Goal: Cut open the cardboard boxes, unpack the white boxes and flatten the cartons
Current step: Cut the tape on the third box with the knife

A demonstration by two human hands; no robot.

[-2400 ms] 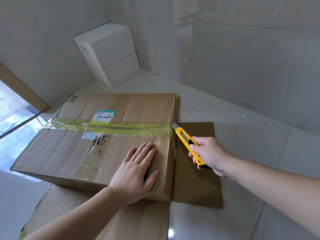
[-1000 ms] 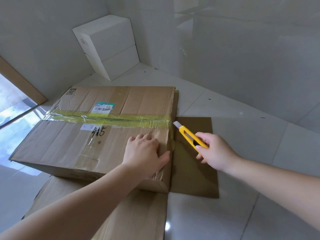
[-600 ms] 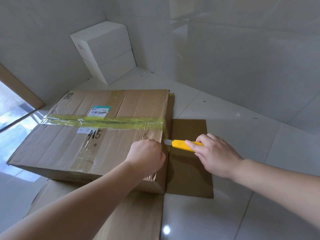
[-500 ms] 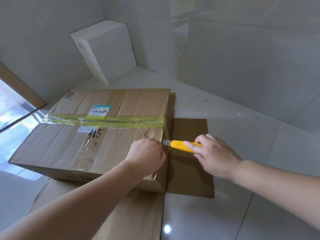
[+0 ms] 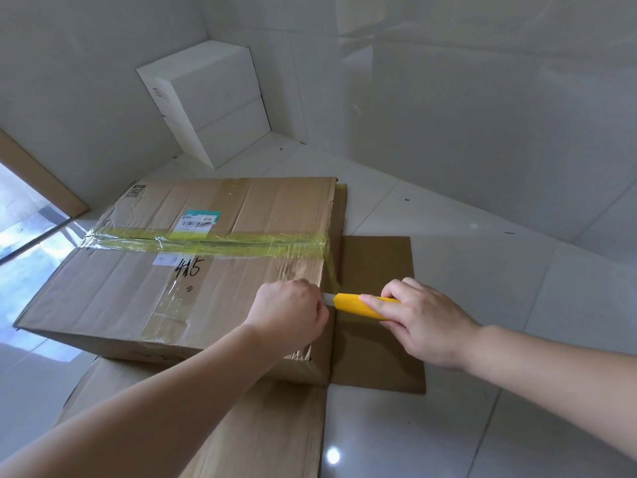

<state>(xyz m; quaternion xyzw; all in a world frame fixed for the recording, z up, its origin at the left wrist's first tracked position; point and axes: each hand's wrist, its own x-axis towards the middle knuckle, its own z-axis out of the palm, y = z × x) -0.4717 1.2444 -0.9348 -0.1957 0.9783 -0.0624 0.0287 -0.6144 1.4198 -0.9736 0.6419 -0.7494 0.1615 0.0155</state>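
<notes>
A sealed brown cardboard box (image 5: pixel 144 291) marked "415" lies on the floor, with yellow tape (image 5: pixel 206 241) along its top seam. My left hand (image 5: pixel 287 312) sits with curled fingers on the box's top right edge, the thumb over that edge. A yellow utility knife (image 5: pixel 351 303) is gripped in my right hand (image 5: pixel 424 322). It lies level, and its blade tip meets the box's right top edge just beside my left hand. Two white boxes (image 5: pixel 213 101) stand stacked in the far corner.
Flattened cardboard lies under the box, showing to its right (image 5: pixel 375 263) and in front of it (image 5: pixel 269 436). White tiled walls close the corner behind. A glass pane with a wooden frame (image 5: pixel 41 181) runs along the left. Glossy floor tiles spread to the right.
My left hand went from flat on the box top to curled at its right edge. My right hand swung the knife from pointing up at the tape to level, blade at the right edge.
</notes>
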